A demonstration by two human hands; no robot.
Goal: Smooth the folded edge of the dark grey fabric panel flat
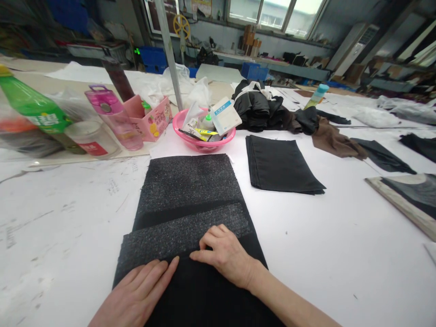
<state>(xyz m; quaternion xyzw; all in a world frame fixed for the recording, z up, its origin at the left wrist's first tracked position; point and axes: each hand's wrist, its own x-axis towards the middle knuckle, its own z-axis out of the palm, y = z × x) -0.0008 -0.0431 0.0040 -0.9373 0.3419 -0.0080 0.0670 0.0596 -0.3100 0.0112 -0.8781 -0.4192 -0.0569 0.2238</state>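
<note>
Where my distant view looks down on the white-topped counter (340, 254), I list first, at front centre, one black cloth piece (200, 299) with a speckled grey-black band (170, 234) along its far edge, lying askew over a larger black panel with a speckled far part (190, 177). Left hand (139, 288): laid flat, fingers extended and close together, fingertips near the band's lower edge, gripping nothing. Right hand (226, 256): fingers partly curled on the band, one digit reaching toward the left hand; whether it pinches any fabric I cannot tell. Beyond and to the right: one neat stack of black rectangular cloth pieces (282, 165). Directly beyond the panel: one round pink plastic basket (204, 144), holding a white-and-blue carton (225, 117) among small items. Far left: one translucent pink bottle (119, 122), beside a pink fruit-printed box (160, 119); one green bottle (37, 104), tilted. Behind the stack: one heap of bundled black fabric (254, 109).
</note>
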